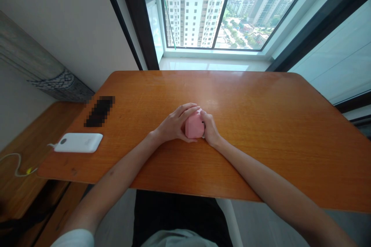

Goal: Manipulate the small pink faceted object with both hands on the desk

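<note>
A small pink box-shaped object (194, 126) stands near the middle of the orange wooden table (261, 131). My left hand (175, 123) wraps its fingers over the top and left side of the pink object. From the other side my right hand (211, 128) presses against its right face, fingers curled. Both hands rest on the tabletop with the object held between them. A dark detail shows at the object's right edge, too small to make out.
A white power bank (78, 142) with a cable lies at the table's left edge, and a dark blurred flat item (100, 111) sits behind it. A lower wooden bench (23, 170) stands to the left. A large window (214, 11) lies beyond the far edge.
</note>
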### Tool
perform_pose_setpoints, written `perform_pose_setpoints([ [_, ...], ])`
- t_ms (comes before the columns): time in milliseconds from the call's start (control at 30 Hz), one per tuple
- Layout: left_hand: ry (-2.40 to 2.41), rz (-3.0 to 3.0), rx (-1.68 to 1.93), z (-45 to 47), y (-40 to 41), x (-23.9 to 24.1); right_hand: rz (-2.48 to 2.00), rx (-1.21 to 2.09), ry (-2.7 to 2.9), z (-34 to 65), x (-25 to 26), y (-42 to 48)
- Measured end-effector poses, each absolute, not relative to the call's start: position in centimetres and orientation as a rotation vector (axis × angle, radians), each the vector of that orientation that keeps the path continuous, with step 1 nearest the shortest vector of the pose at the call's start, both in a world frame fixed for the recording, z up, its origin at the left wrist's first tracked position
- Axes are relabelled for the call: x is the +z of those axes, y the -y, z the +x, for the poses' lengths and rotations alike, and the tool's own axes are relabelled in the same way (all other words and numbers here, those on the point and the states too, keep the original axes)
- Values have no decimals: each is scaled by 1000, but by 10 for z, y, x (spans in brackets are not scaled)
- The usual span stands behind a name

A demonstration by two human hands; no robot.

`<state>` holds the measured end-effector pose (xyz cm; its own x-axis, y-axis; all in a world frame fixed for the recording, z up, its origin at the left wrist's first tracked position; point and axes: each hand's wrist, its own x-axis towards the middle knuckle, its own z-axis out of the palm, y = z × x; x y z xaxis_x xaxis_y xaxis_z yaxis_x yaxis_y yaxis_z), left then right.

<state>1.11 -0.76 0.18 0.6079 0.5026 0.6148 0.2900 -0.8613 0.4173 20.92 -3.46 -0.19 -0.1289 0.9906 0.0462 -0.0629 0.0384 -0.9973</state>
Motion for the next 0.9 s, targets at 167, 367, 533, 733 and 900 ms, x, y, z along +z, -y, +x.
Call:
perform_pose_setpoints([
  [167, -711, 2338, 1087, 13, 11, 9, -1048, 1232, 1334, 212, -2, 36],
  [367, -823, 2007, 931, 14, 12, 4, -1077, 1230, 1395, 210, 6, 38],
  [533, -768, 2009, 951, 13, 12, -5, -1078, 1242, 1387, 210, 9, 40],
  [733, -621, 2387, 1024, 5, 6, -6, -1071, 1313, 1327, 209, 11, 39],
  [900, -638, 2574, 955, 3, 3, -3, -1080, 1305, 1302, 209, 10, 38],
])
